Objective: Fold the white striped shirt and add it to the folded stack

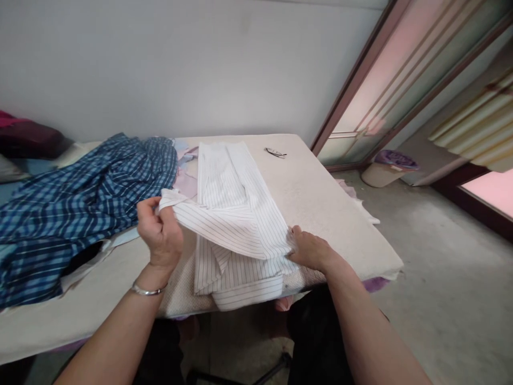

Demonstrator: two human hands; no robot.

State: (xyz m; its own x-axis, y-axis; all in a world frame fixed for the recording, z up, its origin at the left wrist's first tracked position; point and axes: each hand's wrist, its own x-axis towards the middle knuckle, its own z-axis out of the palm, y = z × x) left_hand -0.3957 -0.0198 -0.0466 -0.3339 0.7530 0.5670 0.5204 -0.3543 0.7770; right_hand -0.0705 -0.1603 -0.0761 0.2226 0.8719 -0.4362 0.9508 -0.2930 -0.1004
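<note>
2 hands (161, 235) (309, 249) grip creased, folded white pinstriped cloth (244, 227).

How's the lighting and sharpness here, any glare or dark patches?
Head view: soft light on the wall, pink brightness in the far-right pane. Head view again: deep shadow beneath the cream surface; lines on the striped garment are readable.

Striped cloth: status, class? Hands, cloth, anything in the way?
Left hand pinching raised end; right hand at right edge. Striped cloth partly folded. Plaid cloth close, left.
</note>
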